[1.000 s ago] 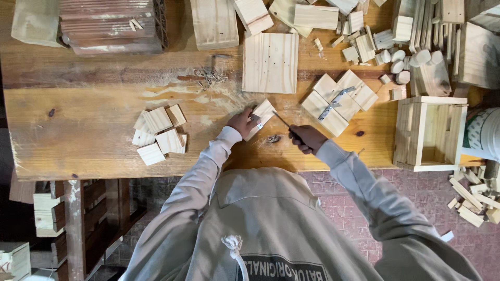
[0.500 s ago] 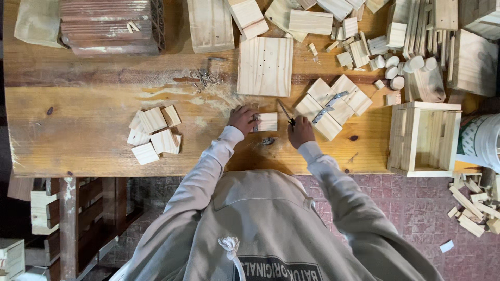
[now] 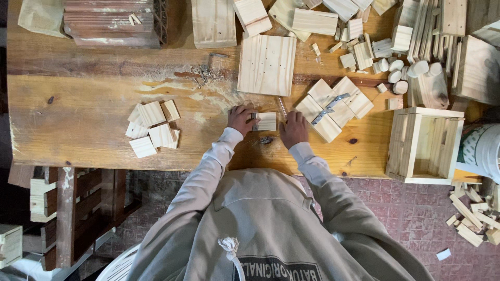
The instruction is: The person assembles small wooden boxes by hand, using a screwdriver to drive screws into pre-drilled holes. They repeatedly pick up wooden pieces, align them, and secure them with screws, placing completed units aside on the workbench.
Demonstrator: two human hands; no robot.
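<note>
A small pale wooden block [image 3: 267, 121] lies flat on the plank workbench [image 3: 78, 104] near its front edge. My left hand [image 3: 240, 118] grips the block's left end, where a small grey metal piece sits. My right hand [image 3: 293, 129] is closed against the block's right end, and a thin stick-like tool [image 3: 282, 106] pokes out above its fingers. I cannot tell what kind of tool it is. A small dark object [image 3: 265, 139] lies on the bench just below the block.
A heap of small wooden squares [image 3: 152, 127] lies to the left, and a square panel [image 3: 266, 64] and loose nails [image 3: 204, 76] lie behind. Squares with metal hinges [image 3: 333, 108], a slatted crate [image 3: 424, 145] and a white bucket [image 3: 482, 151] stand at the right.
The block, tilted and lifted a second ago, now lies flat and square between both hands. My right hand has moved up from the bench edge to the block's right end.
</note>
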